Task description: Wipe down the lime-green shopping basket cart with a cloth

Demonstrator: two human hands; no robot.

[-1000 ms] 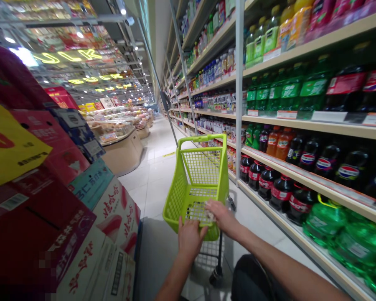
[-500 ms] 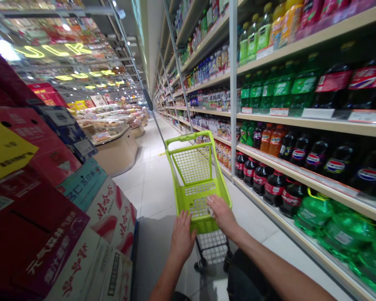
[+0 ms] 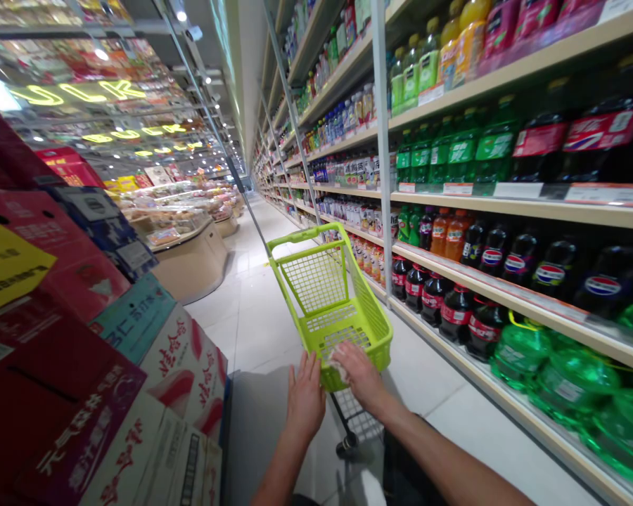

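A lime-green mesh shopping basket [image 3: 373,318] rides on a small wheeled frame [image 3: 354,420] in a shop aisle, angled toward the left. My left hand [image 3: 306,395] lies flat against the basket's near rim, fingers stretched out and holding nothing. My right hand [image 3: 363,375] rests on the near rim just to the right, its fingers pressed over a small white crumpled wad [image 3: 338,361]. Nothing else shows inside the basket.
Long shelves of soft-drink bottles [image 3: 506,260] run along the right, with green jugs [image 3: 553,379] on the lowest shelf. Stacked cardboard cartons [image 3: 100,365] crowd the left. A rounded display counter [image 3: 193,263] stands further along on the left, beside the white tiled aisle floor [image 3: 253,309].
The basket has swung so its far end points more to the left, and sits a little further from the shelves. My left hand let go of the rim and now lies flat.
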